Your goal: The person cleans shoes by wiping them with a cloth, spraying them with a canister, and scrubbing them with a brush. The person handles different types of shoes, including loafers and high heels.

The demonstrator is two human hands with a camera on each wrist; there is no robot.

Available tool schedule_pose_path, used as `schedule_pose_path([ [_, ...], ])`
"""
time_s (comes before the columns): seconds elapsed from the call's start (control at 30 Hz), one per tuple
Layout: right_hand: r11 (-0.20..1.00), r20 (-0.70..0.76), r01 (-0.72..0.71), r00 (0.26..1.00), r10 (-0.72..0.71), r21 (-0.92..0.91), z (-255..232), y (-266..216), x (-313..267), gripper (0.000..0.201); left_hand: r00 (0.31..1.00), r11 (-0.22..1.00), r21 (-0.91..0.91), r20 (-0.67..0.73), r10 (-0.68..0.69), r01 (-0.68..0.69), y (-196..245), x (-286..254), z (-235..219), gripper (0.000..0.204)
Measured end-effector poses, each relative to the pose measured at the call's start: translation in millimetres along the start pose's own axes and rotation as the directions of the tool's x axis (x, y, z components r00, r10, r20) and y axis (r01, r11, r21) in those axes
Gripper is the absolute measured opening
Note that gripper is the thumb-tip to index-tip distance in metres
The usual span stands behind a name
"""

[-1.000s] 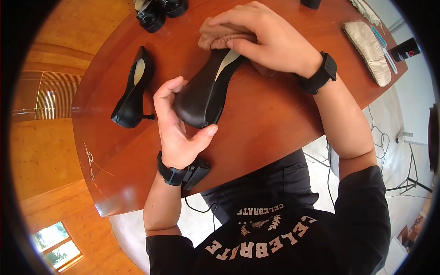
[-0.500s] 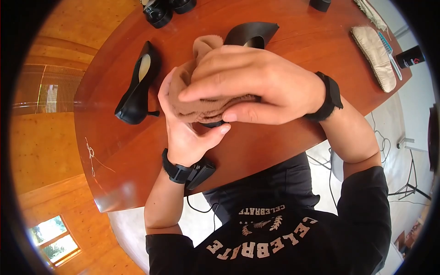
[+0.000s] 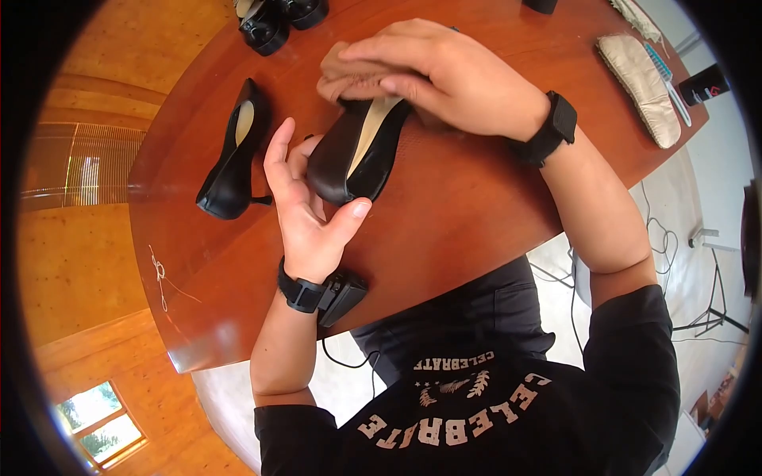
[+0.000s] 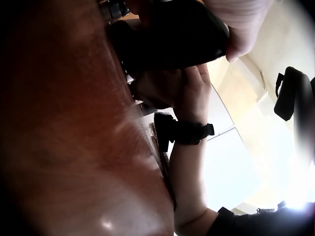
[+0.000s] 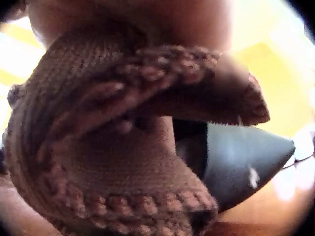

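Observation:
My left hand point(image 3: 305, 230) holds a black pointed high-heeled pump point(image 3: 337, 166) by its heel end, thumb at the back and fingers along the far side. The shoe's beige insole faces up. My right hand point(image 3: 476, 79) grips a folded brown knit cloth point(image 3: 337, 75) over the front half of this pump. In the right wrist view the cloth point(image 5: 108, 93) wraps around, with the pointed toe point(image 5: 246, 157) showing past it. The left wrist view shows the pump point(image 4: 182, 34) as a dark shape. A matching pump point(image 3: 230, 170) stands on the table to the left.
The reddish-brown wooden table point(image 3: 444, 206) has a curved edge. At the back left are black shoes point(image 3: 274, 24). To the right lie a beige pad point(image 3: 639, 91), a blue-bristled brush point(image 3: 667, 79) and a black can point(image 3: 702, 86). Some thin string point(image 3: 161, 278) lies near the left edge.
My right hand went with the cloth from the pump's front back over its heel, then forward again to the front. The left hand keeps its hold; the pump's opening now faces up more.

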State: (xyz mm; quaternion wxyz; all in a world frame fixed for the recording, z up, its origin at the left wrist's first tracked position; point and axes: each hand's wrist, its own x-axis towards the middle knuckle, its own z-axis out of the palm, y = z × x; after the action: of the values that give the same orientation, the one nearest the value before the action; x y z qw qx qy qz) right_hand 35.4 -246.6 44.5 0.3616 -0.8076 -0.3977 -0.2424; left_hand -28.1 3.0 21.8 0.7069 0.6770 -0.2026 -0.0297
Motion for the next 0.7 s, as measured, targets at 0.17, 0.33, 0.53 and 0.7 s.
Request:
schedule_pose_path([
  [0.17, 0.952, -0.137, -0.234, 0.968, 0.210, -0.197, 1.1, 20.0, -5.7, 0.033, 1.000, 1.000, -0.017, -0.008, 0.025, -0.025, 0.3, 1.2, 0.8, 0.109],
  [0.33, 0.895, -0.210, -0.355, 0.929, 0.305, -0.271, -1.0, 33.1, -12.6, 0.033, 0.998, 0.998, 0.026, 0.025, 0.055, -0.056, -0.5, 1.6, -2.1, 0.106],
  [0.53, 0.760, -0.202, -0.521, 0.853, 0.481, -0.389, -9.0, 42.8, -16.4, 0.030, 0.999, 0.999, -0.011, 0.015, 0.048, -0.048, 1.2, 1.7, -0.2, 0.103],
  [0.7, 0.878, -0.190, -0.371, 0.926, 0.325, -0.302, -5.4, 39.8, -14.8, 0.032, 0.999, 0.998, -0.039, 0.011, 0.040, -0.039, 0.5, 1.0, -2.3, 0.101],
])
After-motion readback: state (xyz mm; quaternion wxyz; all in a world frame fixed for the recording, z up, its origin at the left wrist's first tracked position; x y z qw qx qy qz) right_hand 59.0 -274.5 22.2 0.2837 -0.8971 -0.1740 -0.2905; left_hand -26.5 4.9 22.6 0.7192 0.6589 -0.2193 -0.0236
